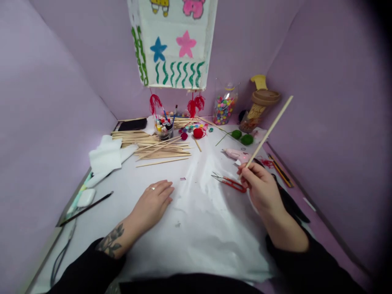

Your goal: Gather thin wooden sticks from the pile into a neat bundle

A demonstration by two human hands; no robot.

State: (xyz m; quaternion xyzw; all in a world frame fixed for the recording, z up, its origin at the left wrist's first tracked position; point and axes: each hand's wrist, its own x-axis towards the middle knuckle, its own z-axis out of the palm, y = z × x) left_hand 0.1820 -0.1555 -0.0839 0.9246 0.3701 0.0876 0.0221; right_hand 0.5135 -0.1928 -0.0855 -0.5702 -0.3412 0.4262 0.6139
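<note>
My right hand [260, 185] pinches a thin wooden stick [271, 128] near its lower end, and the stick leans up to the right. Just left of that hand, red-handled thread snips [231, 182] lie on the white sheet [196, 228]. A pink glue gun [237, 155] rests behind the same hand, partly hidden by it. My left hand [154, 200] lies flat on the sheet with its fingers stretched out, holding nothing. Beyond it is a loose pile of wooden sticks [162, 151], with one stick [162, 162] lying apart at its front.
A painted paper lantern [177, 53] with red tassels hangs at the back. Behind the sticks stands a cup of paints [164, 130]. A jar of pompoms [226, 106], a brown-lidded cup [260, 106] and green yarn balls [246, 139] are back right. Folded white cloth [105, 155] lies left.
</note>
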